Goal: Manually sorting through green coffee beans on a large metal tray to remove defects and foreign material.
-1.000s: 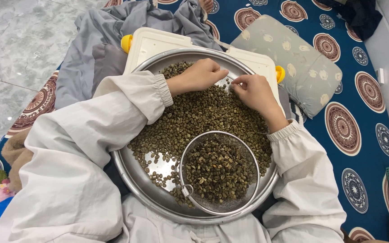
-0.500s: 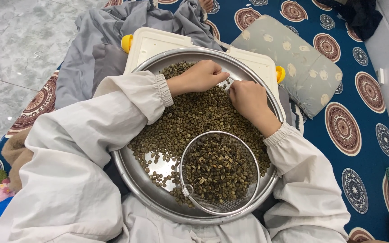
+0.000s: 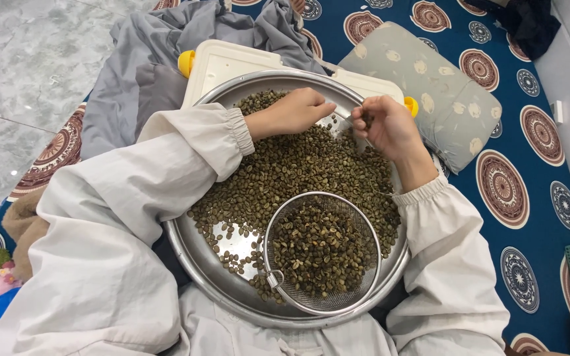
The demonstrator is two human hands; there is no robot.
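Blue patterned bedding [image 3: 536, 217] covered the floor where the person sat, with grey marble tile [image 3: 28, 59] showing off to one side and a flowered pillow [image 3: 443, 92] lying just beyond the work. A wide steel tray [image 3: 192, 254] rested across the lap on a white plastic lid [image 3: 222, 62], which seemed to give it a level base. Greenish-brown beans [image 3: 285, 168] were heaped across most of the tray, thinning to bare metal at the near left. A round wire sieve [image 3: 321, 247] sat in the tray's near part, holding its own smaller batch apart from the rest.

The left hand [image 3: 295, 109] lay knuckles-up on the far edge of the heap, fingers curled loosely and touching the beans, as if steadying or raking them. Whether it held any I could not tell. The right hand [image 3: 387, 125] was lifted just clear of the heap, fingers bunched together, apparently pinching a few beans, close enough to look them over.
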